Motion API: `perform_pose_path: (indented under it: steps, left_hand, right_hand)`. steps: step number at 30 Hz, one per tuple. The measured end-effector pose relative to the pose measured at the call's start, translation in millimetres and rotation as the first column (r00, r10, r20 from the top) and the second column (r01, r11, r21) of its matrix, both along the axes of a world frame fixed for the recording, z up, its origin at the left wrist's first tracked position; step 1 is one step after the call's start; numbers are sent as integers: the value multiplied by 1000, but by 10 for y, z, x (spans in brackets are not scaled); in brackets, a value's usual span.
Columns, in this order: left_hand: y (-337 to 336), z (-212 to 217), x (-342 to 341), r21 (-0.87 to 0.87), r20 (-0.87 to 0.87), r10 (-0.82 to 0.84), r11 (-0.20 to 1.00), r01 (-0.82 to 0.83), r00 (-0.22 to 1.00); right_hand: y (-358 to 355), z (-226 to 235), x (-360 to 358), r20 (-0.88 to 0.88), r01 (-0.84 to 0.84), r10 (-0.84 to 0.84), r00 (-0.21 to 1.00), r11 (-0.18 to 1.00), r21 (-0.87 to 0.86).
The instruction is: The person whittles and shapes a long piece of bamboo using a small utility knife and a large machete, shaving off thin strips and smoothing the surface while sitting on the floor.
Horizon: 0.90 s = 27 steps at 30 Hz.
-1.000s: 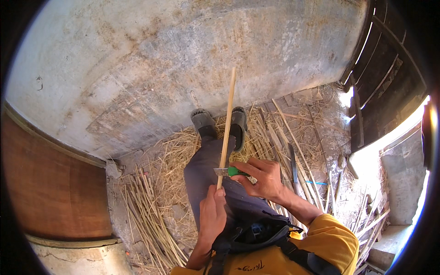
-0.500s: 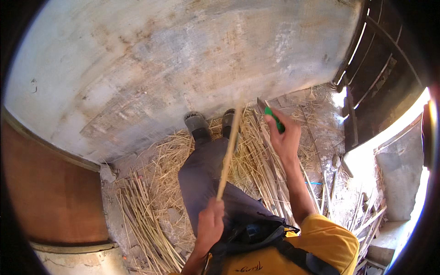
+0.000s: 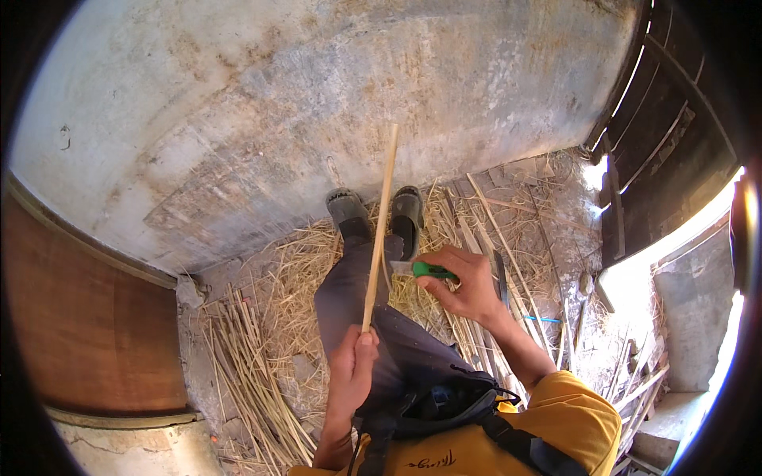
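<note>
My left hand [image 3: 352, 366] is closed round the lower end of a pale bamboo strip [image 3: 382, 214], which points up and away, leaning slightly right. A green-handled knife [image 3: 432, 271] is gripped in my right hand [image 3: 468, 287]. Its short blade points left, close to the strip's right side; whether it touches cannot be made out. Between blade and strip a thin, curved sliver [image 3: 386, 270] shows. Both hands are over my legs in dark trousers.
Pale shavings [image 3: 298, 270] cover the floor round my shoes [image 3: 347, 210]. A bundle of thin strips [image 3: 250, 381] lies at left, more long strips [image 3: 476, 238] at right. A stained wall [image 3: 333, 103] rises ahead; a brown wooden panel [image 3: 87, 317] stands left. An open black bag [image 3: 432, 404] hangs at my waist.
My right hand has brought the knife down and left, from beyond the shavings to beside the strip. The strip has swung a little left at its far end, still in my left hand.
</note>
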<state>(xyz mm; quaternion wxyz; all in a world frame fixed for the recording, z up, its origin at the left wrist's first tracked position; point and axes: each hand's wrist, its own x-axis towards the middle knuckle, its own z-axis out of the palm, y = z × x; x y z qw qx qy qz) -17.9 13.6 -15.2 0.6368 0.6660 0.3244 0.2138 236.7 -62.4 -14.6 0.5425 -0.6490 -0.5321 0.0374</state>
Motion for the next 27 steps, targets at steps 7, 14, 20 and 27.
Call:
perform_pose_path:
  steps: [7,14,20,27]
  left_hand:
    - [-82,9,3,136,-93,10,991,3,996]
    - [-174,100,14,199,-149,0,980,29,989]
    - [-190,68,11,240,-126,12,971,19,992]
    - [-193,59,6,208,-130,-4,978,31,992]
  right_hand:
    - [90,131,23,52,9,-11,999,999,38]
    - [134,206,129,6,119,-119,993,991,56]
    - [154,207,172,-1,125,-126,992,988,93]
    - [182,171,204,16,147,-150,988,981,130]
